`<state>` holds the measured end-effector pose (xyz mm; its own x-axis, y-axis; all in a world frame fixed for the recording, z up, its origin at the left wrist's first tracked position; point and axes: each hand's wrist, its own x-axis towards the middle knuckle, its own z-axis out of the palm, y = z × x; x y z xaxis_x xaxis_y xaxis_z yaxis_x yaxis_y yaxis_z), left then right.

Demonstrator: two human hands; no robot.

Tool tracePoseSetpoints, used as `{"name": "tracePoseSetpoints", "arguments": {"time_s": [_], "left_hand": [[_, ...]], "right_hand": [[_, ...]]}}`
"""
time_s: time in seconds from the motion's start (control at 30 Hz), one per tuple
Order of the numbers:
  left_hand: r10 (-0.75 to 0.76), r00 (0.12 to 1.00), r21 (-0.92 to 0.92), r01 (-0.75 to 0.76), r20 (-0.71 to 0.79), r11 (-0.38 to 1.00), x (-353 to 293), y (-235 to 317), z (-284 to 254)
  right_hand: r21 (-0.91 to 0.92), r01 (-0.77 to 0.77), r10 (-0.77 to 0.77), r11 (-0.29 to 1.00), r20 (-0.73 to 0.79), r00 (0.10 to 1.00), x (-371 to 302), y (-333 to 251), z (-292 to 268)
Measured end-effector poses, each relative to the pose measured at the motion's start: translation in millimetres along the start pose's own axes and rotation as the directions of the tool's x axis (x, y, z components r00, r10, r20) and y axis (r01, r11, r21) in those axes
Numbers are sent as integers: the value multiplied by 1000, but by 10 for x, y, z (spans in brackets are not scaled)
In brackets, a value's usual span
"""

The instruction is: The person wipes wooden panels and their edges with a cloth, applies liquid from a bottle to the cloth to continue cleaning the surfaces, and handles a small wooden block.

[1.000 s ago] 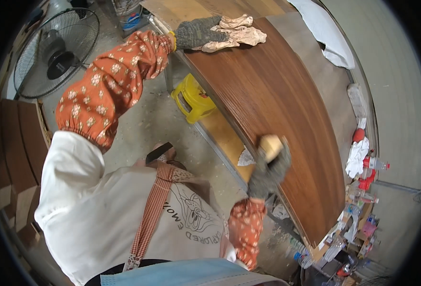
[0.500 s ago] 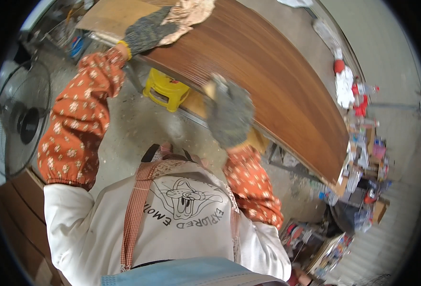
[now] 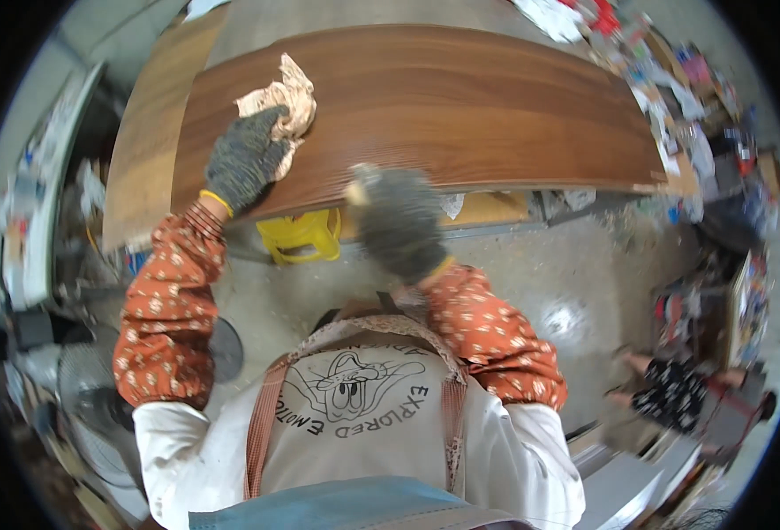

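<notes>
A long brown wood-grain panel (image 3: 460, 106) lies across the work table. On its left part, my left hand (image 3: 244, 163), in a grey knitted glove with a yellow cuff, grips a crumpled peach-coloured cloth (image 3: 291, 104) and presses it against the surface. My right hand (image 3: 399, 225), gloved the same way, is at the panel's front edge near the middle. Its fingers look curled, and motion smears them. Something small and pale (image 3: 360, 189) shows at its fingertips, too blurred to name.
A yellow plastic stool (image 3: 301, 237) stands under the front edge. Beneath the panel's left end is a plain board (image 3: 147, 132). A fan (image 3: 98, 406) is at the lower left. Clutter (image 3: 699, 106) lies beyond the right end, and another person (image 3: 690, 402) is at the lower right.
The view has swung, so the panel now runs across the picture. The cloth and my left hand appear farther in from the panel's edge. The other person has come into view.
</notes>
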<state>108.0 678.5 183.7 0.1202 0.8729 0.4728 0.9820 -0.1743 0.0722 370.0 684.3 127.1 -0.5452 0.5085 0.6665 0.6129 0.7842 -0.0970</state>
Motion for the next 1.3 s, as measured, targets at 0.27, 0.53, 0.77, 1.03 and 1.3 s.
{"name": "tracePoseSetpoints", "arguments": {"time_s": [0.27,0.53,0.77,1.03,1.3], "left_hand": [[141,990,97,-142,17,985,-185,122,-110],[250,965,16,-249,-79,968,-170,178,-39],[384,897,23,-388,-221,921,-274,268,-90],[390,900,30,-392,-194,919,-302,377,-118],[374,913,-6,-380,-164,925,-339,471,-177]], "right_hand": [[-264,-367,351,892,-109,930,-831,1111,-672],[-140,-412,371,900,-251,894,-775,484,-730],[-30,-472,460,881,-177,870,-575,-554,-400],[-280,-739,546,612,-526,652,-1215,916,-1121],[27,-423,415,906,-260,872,-978,-362,-732]]}}
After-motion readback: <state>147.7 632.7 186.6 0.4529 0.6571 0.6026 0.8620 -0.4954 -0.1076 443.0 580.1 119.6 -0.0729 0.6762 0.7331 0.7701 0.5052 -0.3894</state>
